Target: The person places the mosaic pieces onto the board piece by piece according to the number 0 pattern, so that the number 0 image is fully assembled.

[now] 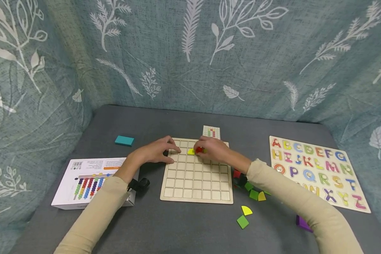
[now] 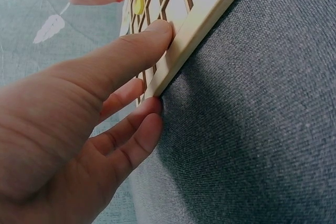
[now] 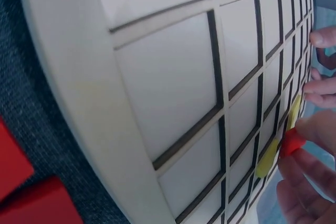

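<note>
A wooden grid board (image 1: 197, 175) lies flat in the middle of the table. My left hand (image 1: 157, 150) rests at its upper left edge, the thumb (image 2: 152, 35) on the rim and other fingertips against the side. Over the board's upper rows, my right hand (image 1: 214, 148) pinches a small red piece (image 3: 291, 142) between thumb and fingers. To the left of the red piece, a yellow piece (image 1: 191, 151) sits on the grid. Another yellow piece (image 3: 268, 158) shows on its other side, partly covered by the right hand in the head view.
A small pattern card (image 1: 211, 131) lies behind the board. Loose red, green and yellow pieces (image 1: 253, 194) lie to the right, near an alphabet board (image 1: 317, 169). At left are a white box (image 1: 66, 183) and a teal block (image 1: 124, 140). A purple object (image 1: 303, 223) sits under the right sleeve.
</note>
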Demonstrator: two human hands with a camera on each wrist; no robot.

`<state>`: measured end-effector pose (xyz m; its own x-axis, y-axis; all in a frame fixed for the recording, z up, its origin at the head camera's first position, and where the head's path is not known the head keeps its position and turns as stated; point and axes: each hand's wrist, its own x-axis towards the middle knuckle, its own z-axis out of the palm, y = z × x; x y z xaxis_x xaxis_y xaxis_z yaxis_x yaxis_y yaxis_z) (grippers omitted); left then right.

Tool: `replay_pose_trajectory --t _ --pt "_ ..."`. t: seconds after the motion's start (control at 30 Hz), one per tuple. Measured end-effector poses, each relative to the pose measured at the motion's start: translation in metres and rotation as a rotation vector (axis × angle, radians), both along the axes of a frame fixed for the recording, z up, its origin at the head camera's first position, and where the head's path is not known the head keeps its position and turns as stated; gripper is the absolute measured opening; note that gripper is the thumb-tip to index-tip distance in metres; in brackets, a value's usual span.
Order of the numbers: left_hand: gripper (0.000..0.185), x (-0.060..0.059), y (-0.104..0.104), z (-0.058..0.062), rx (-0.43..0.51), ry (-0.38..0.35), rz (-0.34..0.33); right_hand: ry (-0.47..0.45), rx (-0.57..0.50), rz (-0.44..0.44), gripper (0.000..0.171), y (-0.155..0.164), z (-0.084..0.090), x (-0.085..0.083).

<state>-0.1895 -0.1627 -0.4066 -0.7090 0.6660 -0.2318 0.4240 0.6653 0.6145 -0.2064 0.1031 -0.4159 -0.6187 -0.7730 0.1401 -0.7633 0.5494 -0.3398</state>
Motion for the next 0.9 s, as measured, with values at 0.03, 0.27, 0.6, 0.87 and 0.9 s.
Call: replay_pose_trajectory --t 0.03,0.27,0.6,0.87,0.9 --pt "0.04 0.0 0.0 0.0 0.001 0.003 -0.001 -0.003 0.0 0.0 0.012 0.0 0.0 0.0" --pt "0.04 -0.001 0.0 0.0 0.0 0.001 0.008 0.004 0.012 0.011 0.011 -0.002 -0.003 -0.001" --pt "0.04 0.0 0.001 0.002 -0.008 0.004 0.005 0.03 0.086 0.01 0.011 -0.004 0.0 0.002" --pt "0.041 0.001 0.001 0.002 -0.015 -0.009 0.014 0.057 0.104 0.005 0.009 0.004 0.011 0.011" --pt "0.041 0.001 0.0 0.001 -0.013 -0.008 0.012 0.059 0.094 -0.001 0.01 0.008 0.013 0.014"
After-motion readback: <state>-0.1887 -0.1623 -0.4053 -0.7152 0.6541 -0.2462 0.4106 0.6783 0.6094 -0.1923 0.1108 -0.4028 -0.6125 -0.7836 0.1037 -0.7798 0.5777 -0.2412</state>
